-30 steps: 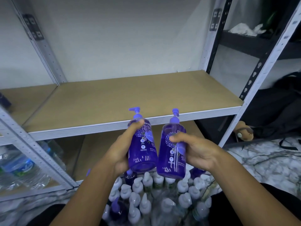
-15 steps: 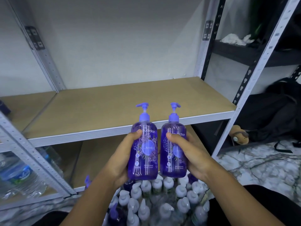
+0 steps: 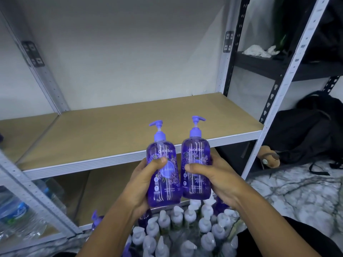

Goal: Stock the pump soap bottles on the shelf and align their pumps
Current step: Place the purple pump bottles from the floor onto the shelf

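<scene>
I hold two purple pump soap bottles upright, side by side, in front of the shelf's front edge. My left hand grips the left purple bottle, whose pump nozzle points left. My right hand grips the right purple bottle, whose pump nozzle points right. Both labels face me. The tan shelf board behind them carries nothing. Below my hands stand several more pump bottles with white pumps, packed together.
White metal uprights frame the shelf. Packs of water bottles sit on the lower left shelf. A dark rack with a white cloth stands to the right, a black bag and a brown object lie on the marble floor.
Both bottles have been raised from a tilted position near the stock to upright, with labels turned to face me, and lifted closer to the shelf's front edge.
</scene>
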`<state>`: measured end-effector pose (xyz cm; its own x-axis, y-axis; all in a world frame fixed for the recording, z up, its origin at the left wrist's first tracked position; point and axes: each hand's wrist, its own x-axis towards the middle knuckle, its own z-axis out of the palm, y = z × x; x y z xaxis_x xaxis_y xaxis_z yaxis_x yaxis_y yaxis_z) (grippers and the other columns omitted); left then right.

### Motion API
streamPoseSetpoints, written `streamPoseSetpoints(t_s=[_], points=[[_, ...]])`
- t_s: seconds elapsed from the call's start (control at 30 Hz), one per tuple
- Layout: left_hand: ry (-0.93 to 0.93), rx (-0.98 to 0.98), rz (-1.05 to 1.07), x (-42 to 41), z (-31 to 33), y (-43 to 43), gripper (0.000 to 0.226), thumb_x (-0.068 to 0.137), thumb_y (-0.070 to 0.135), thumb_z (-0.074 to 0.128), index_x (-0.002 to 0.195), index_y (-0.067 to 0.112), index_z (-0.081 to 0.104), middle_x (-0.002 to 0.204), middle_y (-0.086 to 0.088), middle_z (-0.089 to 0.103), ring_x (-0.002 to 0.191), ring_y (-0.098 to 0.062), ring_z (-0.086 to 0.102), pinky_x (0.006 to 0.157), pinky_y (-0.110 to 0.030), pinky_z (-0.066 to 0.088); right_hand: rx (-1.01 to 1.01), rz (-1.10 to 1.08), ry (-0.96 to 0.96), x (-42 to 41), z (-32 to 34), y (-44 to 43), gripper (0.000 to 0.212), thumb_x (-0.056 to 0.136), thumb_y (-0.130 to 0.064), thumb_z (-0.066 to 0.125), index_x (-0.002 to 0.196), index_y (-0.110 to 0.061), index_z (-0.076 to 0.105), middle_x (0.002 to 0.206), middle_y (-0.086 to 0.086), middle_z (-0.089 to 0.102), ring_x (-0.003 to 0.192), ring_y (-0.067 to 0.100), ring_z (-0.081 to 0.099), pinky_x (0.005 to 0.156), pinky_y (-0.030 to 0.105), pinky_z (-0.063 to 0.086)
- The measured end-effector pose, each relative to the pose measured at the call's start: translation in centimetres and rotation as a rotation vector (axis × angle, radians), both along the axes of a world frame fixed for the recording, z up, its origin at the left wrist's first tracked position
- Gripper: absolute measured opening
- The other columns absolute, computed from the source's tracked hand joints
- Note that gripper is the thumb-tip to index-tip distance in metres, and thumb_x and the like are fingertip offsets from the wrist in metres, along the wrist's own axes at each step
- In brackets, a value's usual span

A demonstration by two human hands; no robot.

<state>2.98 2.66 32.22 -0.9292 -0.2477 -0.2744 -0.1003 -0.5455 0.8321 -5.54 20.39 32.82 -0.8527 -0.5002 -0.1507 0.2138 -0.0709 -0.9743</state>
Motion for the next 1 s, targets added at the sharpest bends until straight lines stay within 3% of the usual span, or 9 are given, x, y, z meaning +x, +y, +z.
streamPoseSetpoints(t_s=[0.1, 0.2, 0.3, 0.47, 0.57, 0.67, 0.87, 1.0], points=[[-0.028, -0.016, -0.044, -1.0, 0.6, 0.3, 0.062, 0.070, 0.037, 0.074, 0.121, 0.003, 0.066, 0.109, -0.024, 0.072, 0.087, -0.034, 0.071, 0.076, -0.045, 0.058, 0.021, -0.014, -0.002, -1.4, 0.3, 0.2, 0.045, 0.073, -0.001, 0.082, 0.114, -0.012, 0.065, 0.104, 0.015, 0.075, 0.095, 0.036, 0.073, 0.087, 0.056, 0.058], [-0.028, -0.021, -0.083, -2.9, 1.4, 0.3, 0.050, 0.073, 0.042, 0.067, 0.109, 0.007, 0.070, 0.101, -0.019, 0.072, 0.097, -0.037, 0.066, 0.086, -0.046, 0.051, 0.043, -0.022, 0.039, -3.6, 1.1, 0.6, 0.056, 0.063, -0.007, 0.086, 0.114, -0.015, 0.064, 0.101, 0.012, 0.075, 0.095, 0.035, 0.073, 0.088, 0.053, 0.058], [-0.013, -0.021, -0.105, -5.6, 2.3, 0.0, 0.045, 0.074, 0.044, 0.065, 0.104, 0.012, 0.071, 0.096, -0.017, 0.071, 0.099, -0.037, 0.066, 0.075, -0.040, 0.053, 0.077, -0.052, 0.109, -6.7, 2.1, 0.8, 0.047, 0.069, -0.007, 0.082, 0.112, -0.015, 0.064, 0.096, 0.011, 0.075, 0.086, 0.028, 0.073, 0.085, 0.047, 0.058], [-0.027, -0.025, -0.110, -11.5, 3.2, -0.4, 0.048, 0.073, 0.035, 0.070, 0.114, 0.009, 0.067, 0.097, -0.020, 0.070, 0.081, -0.030, 0.068, 0.070, -0.038, 0.056, 0.080, -0.159, 0.207, -12.4, 2.6, 0.7, 0.042, 0.067, -0.012, 0.079, 0.106, -0.018, 0.065, 0.093, 0.010, 0.075, 0.081, 0.024, 0.072, 0.078, 0.043, 0.060], [-0.029, -0.024, -0.102, -14.9, 3.1, -0.5, 0.062, 0.069, 0.033, 0.073, 0.125, 0.008, 0.063, 0.107, -0.022, 0.069, 0.087, -0.031, 0.069, 0.070, -0.038, 0.060, 0.082, -0.206, 0.238, -15.6, 2.5, 0.6, 0.041, 0.070, -0.009, 0.078, 0.107, -0.020, 0.062, 0.090, 0.005, 0.074, 0.078, 0.019, 0.072, 0.072, 0.038, 0.060], [-0.001, 0.032, -0.100, -17.6, 2.4, -0.4, 0.062, 0.072, 0.031, 0.072, 0.128, 0.008, 0.061, 0.104, -0.020, 0.071, 0.091, -0.031, 0.070, 0.075, -0.039, 0.059, 0.081, -0.203, 0.268, -18.2, 2.2, 0.8, 0.041, 0.075, -0.005, 0.075, 0.109, -0.023, 0.061, 0.093, 0.003, 0.075, 0.082, 0.018, 0.073, 0.069, 0.033, 0.059], [0.036, 0.005, -0.106, -21.3, 0.8, 0.1, 0.057, 0.082, 0.028, 0.067, 0.134, 0.006, 0.057, 0.104, -0.022, 0.068, 0.087, -0.032, 0.069, 0.071, -0.040, 0.059, 0.073, -0.189, 0.285, -21.6, 0.5, 0.9, 0.055, 0.063, -0.011, 0.074, 0.116, -0.019, 0.060, 0.099, 0.009, 0.073, 0.087, 0.021, 0.071, 0.077, 0.038, 0.060], [0.019, -0.040, -0.083, -22.8, -0.8, 0.1, 0.060, 0.084, 0.029, 0.067, 0.136, 0.003, 0.054, 0.107, -0.024, 0.065, 0.089, -0.035, 0.065, 0.075, -0.043, 0.057, 0.036, -0.169, 0.301, -22.4, -0.4, 1.3, 0.057, 0.065, -0.012, 0.074, 0.119, -0.021, 0.058, 0.105, 0.014, 0.071, 0.090, 0.021, 0.070, 0.083, 0.040, 0.059]])
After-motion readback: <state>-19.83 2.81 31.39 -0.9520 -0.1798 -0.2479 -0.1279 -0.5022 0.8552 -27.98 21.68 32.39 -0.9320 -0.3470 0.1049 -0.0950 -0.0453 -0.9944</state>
